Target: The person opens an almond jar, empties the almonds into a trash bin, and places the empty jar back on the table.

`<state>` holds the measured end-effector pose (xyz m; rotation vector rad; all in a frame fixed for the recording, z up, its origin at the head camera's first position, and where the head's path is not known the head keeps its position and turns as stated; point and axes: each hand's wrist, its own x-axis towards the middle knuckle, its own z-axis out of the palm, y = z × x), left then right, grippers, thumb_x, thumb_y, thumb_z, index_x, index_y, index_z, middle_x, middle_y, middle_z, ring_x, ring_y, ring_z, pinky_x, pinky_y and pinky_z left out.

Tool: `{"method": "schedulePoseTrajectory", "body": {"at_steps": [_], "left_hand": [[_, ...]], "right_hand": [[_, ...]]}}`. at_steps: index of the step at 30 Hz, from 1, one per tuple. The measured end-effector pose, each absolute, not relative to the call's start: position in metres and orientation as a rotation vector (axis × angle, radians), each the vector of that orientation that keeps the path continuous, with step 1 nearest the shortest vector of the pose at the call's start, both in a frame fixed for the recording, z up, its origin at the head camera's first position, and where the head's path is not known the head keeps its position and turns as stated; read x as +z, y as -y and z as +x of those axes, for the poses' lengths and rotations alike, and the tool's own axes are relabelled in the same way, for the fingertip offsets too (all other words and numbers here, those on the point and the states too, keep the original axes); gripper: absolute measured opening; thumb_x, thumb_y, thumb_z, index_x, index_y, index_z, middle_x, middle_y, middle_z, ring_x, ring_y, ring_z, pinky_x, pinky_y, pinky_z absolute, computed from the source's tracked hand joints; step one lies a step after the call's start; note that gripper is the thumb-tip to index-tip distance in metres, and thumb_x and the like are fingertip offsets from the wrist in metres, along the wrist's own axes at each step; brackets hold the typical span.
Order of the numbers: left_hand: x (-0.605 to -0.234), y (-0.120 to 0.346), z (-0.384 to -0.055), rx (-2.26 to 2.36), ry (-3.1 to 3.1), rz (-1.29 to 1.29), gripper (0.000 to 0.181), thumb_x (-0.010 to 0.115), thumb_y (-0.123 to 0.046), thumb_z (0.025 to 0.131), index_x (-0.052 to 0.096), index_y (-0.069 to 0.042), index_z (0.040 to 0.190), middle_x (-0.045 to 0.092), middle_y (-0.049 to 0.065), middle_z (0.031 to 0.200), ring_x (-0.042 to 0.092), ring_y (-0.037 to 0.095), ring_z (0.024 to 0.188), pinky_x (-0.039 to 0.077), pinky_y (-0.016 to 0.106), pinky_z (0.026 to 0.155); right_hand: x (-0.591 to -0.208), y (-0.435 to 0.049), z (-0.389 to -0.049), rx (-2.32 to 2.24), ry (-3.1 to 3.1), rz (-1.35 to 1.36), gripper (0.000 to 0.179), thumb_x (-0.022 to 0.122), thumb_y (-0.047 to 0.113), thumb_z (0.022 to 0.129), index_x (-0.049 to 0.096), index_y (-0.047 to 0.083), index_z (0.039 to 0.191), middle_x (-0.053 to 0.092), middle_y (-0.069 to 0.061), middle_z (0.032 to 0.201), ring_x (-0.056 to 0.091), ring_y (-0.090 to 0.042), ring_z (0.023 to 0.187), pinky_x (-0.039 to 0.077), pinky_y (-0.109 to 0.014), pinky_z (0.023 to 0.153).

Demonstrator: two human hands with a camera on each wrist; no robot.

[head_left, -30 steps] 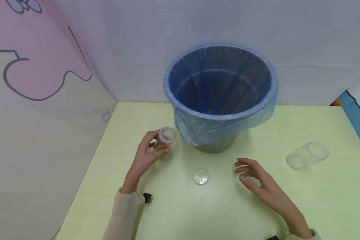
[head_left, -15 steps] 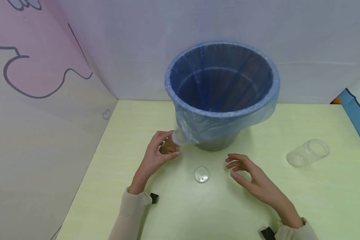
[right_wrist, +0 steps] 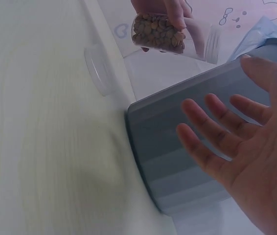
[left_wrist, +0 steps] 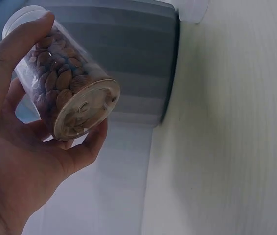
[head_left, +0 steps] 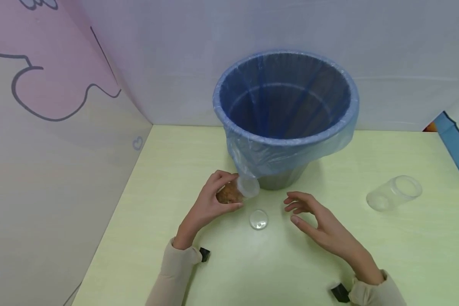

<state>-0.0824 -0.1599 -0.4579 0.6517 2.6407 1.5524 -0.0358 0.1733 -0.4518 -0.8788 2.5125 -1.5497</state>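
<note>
Your left hand (head_left: 207, 204) grips the jar (head_left: 229, 194) of almonds (left_wrist: 55, 81), long axis leaning right, toward your empty right hand (head_left: 329, 234) with parted fingers (right_wrist: 211, 126).

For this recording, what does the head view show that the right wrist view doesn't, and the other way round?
Only the head view: the second clear jar, both sleeves, and down into the open mouth of the bin.
Only the right wrist view: the palm side of the right hand and a small cartoon face in the background.
Both: the left hand holding the tilted jar of nuts, the clear lid, the bin and the right hand.
</note>
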Motion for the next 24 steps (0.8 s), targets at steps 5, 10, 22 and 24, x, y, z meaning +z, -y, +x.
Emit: {"method": "schedulePoseTrajectory", "body": {"at_steps": [5, 10, 22, 24], "left_hand": [[-0.455, 0.152, -0.084, 1.475, -2.663, 0.752, 0.064, 0.094, -0.022, 0.078, 0.067, -0.019, 0.136, 0.057, 0.002, 0.127, 0.052, 0.02, 0.119, 0.05, 0.036, 0.098], [-0.452, 0.141, -0.085, 1.354, -2.725, 0.874, 0.067, 0.095, -0.029, 0.076, 0.068, -0.024, 0.138, 0.056, 0.001, 0.123, 0.05, 0.018, 0.116, 0.049, 0.037, 0.097], [-0.443, 0.115, -0.085, 1.125, -2.834, 1.17, 0.068, 0.095, -0.033, 0.075, 0.067, -0.027, 0.137, 0.05, 0.006, 0.139, 0.051, 0.021, 0.118, 0.05, 0.038, 0.1], [-0.441, 0.111, -0.085, 1.093, -2.853, 1.222, 0.068, 0.095, -0.035, 0.075, 0.067, -0.026, 0.136, 0.049, 0.007, 0.141, 0.051, 0.023, 0.119, 0.05, 0.039, 0.1]], "right_hand": [[-0.447, -0.171, -0.039, -1.57, -2.541, -0.94, 0.064, 0.065, -0.005, 0.097, 0.044, 0.016, 0.153, 0.064, -0.006, 0.132, 0.068, -0.011, 0.111, 0.055, -0.022, 0.093], [-0.444, -0.17, -0.043, -1.542, -2.613, -0.966, 0.066, 0.068, -0.006, 0.095, 0.044, 0.014, 0.153, 0.066, -0.007, 0.127, 0.064, -0.003, 0.093, 0.051, -0.017, 0.081], [-0.441, -0.17, -0.049, -1.42, -2.675, -0.885, 0.06, 0.069, 0.009, 0.099, 0.044, 0.007, 0.153, 0.067, -0.005, 0.126, 0.059, 0.001, 0.082, 0.051, -0.02, 0.07], [-0.441, -0.17, -0.049, -1.395, -2.692, -0.858, 0.06, 0.069, 0.011, 0.1, 0.043, 0.01, 0.154, 0.068, -0.003, 0.126, 0.059, 0.002, 0.081, 0.051, -0.021, 0.07]]}}
